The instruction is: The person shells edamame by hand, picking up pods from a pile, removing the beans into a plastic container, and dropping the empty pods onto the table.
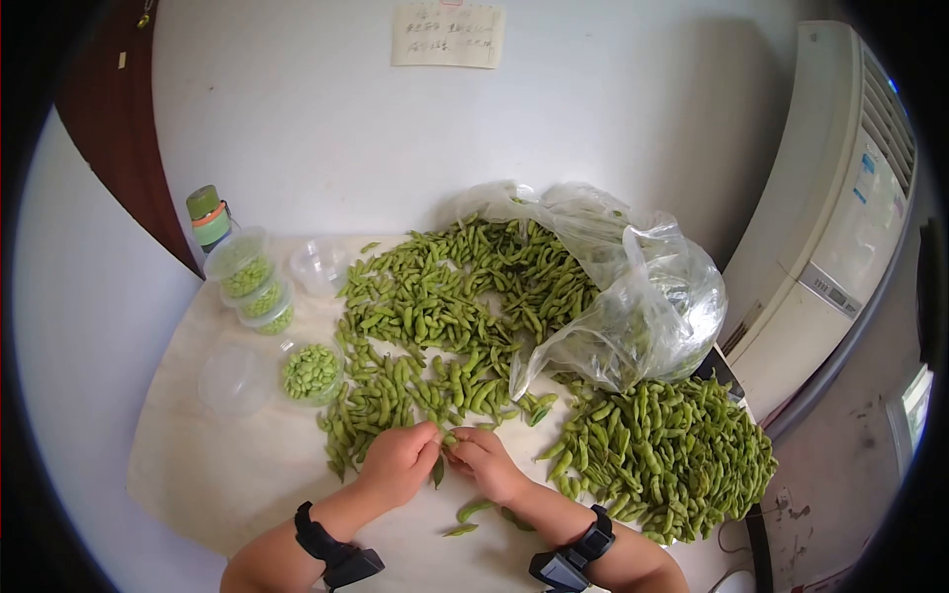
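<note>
My left hand (400, 459) and my right hand (487, 463) meet near the middle of the table, fingers closed in a pinch. Between their fingertips is a green soybean pod (450, 440), mostly covered by the fingers. Just below the fingertips a dark green leaf or pod (438, 471) shows. Loose pods (390, 390) spread right behind my hands. To the left, a round clear tub (311, 374) holds shelled green beans, with a clear lid (235, 381) lying beside it. A few pods (474, 510) lie between my forearms.
Stacked tubs of beans (259, 296) stand at the back left, near a green bottle (208, 217) and a clear tub (319, 265). A plastic bag (643, 296) lies over pods at the back right. A large pod heap (672, 455) borders my right arm.
</note>
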Action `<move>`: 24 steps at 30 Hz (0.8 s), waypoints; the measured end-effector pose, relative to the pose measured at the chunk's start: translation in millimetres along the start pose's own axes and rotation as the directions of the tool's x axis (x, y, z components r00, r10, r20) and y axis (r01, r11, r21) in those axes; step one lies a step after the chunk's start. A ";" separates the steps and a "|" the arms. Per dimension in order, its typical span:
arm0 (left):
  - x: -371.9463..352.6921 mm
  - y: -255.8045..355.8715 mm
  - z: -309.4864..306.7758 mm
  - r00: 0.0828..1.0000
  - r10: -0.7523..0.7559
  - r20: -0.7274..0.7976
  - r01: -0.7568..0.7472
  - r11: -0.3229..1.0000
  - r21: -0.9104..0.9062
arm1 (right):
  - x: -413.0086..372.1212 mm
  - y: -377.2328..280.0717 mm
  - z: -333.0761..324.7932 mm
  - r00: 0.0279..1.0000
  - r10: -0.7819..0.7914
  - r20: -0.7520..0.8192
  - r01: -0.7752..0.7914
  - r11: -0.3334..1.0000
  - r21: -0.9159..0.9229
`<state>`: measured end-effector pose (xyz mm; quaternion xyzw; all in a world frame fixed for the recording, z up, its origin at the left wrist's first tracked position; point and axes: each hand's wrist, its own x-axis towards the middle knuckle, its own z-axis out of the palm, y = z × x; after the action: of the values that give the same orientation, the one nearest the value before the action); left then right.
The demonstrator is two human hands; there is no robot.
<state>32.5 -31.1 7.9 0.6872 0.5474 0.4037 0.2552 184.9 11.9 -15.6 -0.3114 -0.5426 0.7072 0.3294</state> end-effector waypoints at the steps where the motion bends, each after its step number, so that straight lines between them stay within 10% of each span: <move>1: 0.9 -0.2 0.2 0.997 0.073 -0.026 -0.071 0.995 0.067 | 1.4 -1.5 -0.3 0.999 -0.041 0.026 0.042 0.999 -0.022; 6: -0.6 -2.9 -1.0 0.998 0.059 0.000 -0.059 0.992 0.109 | 1.6 -7.8 2.5 0.995 -0.096 -0.013 0.087 0.943 -0.322; 14: 3.1 -12.8 2.9 0.974 -0.160 0.163 0.227 0.760 -0.609 | -2.8 -19.7 11.7 0.955 -0.297 -0.019 0.281 0.919 -0.277; 24: 0.3 -12.1 7.3 0.991 0.111 -0.072 -0.118 0.989 -0.093 | -1.3 -29.1 3.4 0.985 0.113 -0.130 -0.066 0.944 0.323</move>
<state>32.0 -26.9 -5.5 0.6904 0.4948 0.4667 0.2464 186.7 14.6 13.5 -0.3299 -0.3813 0.7746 0.3818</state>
